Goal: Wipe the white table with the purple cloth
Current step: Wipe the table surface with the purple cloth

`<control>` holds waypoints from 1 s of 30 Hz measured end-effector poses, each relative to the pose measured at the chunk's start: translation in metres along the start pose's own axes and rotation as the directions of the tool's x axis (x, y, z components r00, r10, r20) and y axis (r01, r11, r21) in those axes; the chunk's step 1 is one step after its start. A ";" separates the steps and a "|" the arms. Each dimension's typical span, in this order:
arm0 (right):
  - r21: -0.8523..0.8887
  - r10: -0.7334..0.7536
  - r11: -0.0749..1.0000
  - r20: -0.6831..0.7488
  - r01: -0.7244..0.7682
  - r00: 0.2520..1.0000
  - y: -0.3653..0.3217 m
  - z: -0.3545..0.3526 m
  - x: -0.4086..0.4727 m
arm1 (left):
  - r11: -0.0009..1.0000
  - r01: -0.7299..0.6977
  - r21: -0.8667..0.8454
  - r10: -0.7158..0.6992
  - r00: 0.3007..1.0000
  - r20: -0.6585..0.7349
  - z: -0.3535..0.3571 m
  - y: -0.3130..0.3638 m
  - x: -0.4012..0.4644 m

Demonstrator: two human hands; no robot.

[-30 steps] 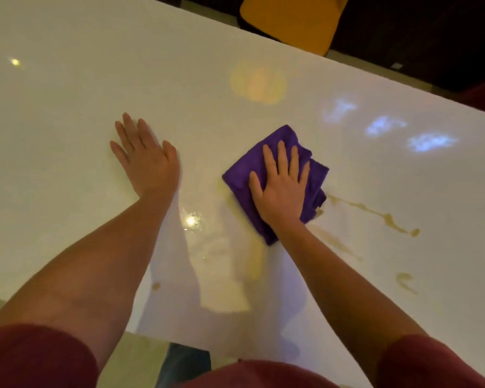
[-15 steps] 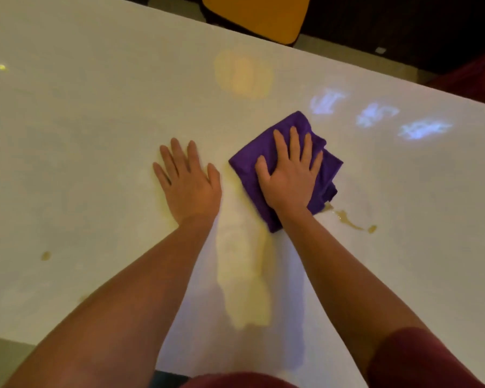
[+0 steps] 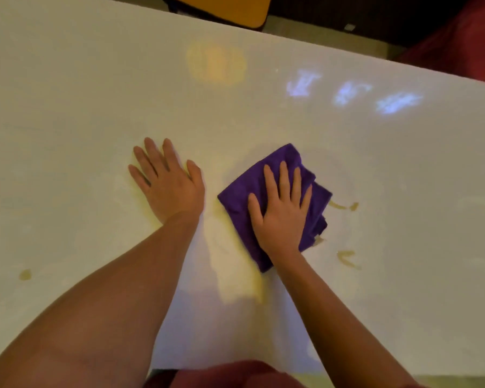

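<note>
The right hand [image 3: 280, 217] presses the purple cloth [image 3: 275, 203] flat near the white table [image 3: 67, 121]'s near edge, fingers straight and spread. The left hand [image 3: 167, 183] rests flat, fingers apart. Brown streaks [image 3: 345, 205] beside the cloth and a spot [image 3: 25, 274] leftward remain, so wiping looks unfinished.

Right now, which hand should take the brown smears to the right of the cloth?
Right. The right hand already presses flat on the purple cloth, and the brown smears lie just beyond its right edge. The left hand rests bare on the white table, on the far side.

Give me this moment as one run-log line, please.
right hand flat on cloth | left hand flat on table | stains remain
</note>
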State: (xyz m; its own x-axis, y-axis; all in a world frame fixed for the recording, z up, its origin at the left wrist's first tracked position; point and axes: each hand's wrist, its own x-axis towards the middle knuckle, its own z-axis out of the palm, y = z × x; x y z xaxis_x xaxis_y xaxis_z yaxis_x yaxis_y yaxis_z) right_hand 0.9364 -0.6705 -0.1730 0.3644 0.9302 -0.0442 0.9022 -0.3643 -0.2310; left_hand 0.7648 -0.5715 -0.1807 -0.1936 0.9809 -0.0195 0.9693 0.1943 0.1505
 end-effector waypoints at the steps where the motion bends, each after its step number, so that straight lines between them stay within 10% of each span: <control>1: -0.016 0.012 1.000 -0.001 -0.012 1.000 0.004 0.001 -0.025 | 1.000 0.001 -0.005 -0.001 1.000 0.001 0.000 0.000 0.001; 21: -0.001 -0.077 0.997 0.045 0.077 0.996 -0.085 0.008 0.182 | 0.999 0.010 0.053 -0.010 1.000 -0.009 0.002 0.002 0.004; 30: -0.013 -0.335 0.941 0.101 0.338 0.937 0.006 -0.006 0.099 | 0.998 0.027 0.053 -0.025 0.999 -0.045 0.000 0.006 -0.003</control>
State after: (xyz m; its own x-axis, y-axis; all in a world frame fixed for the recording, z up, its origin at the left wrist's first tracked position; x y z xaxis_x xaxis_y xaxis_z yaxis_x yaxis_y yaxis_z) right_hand 0.9793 -0.5812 -0.1728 0.0161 0.9979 -0.0627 0.9752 -0.0295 -0.2192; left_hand 0.7716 -0.5735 -0.1796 -0.2241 0.9743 0.0216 0.9704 0.2211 0.0971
